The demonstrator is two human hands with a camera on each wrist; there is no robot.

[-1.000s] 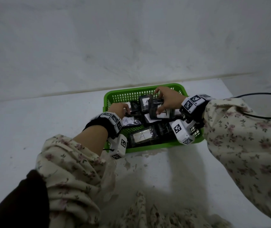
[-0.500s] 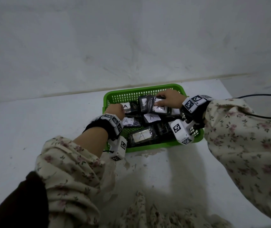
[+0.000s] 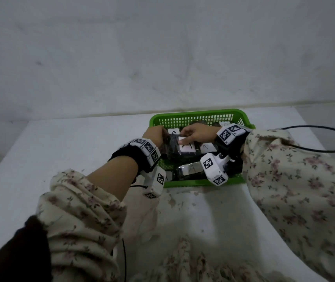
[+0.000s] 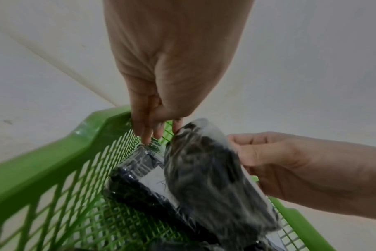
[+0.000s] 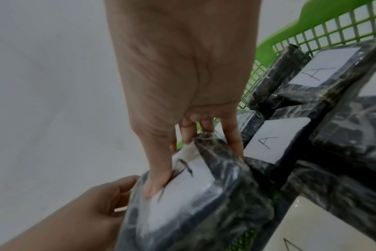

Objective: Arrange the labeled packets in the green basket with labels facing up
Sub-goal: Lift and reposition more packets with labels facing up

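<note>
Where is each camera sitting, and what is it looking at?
Head: worn on the head, looks forward and down at the green basket on the table; both forearms and sleeves show.
Left wrist: looks along the left hand into the basket.
Right wrist: looks along the right hand, gripping the held packet.
All three views share that packet and both hands.

Inside the green basket [image 3: 193, 118] dark packets [image 3: 191, 169] crowd the right side and near wall, overlapping, leaving little room between them. Bare mesh floor shows along the left wall. Both hands, the left hand [image 3: 154, 134] and right hand [image 3: 198, 133], block the far middle. The white surface [image 3: 50, 149] lies open to the left; a black cable [image 3: 325, 139] loops on the right.
</note>
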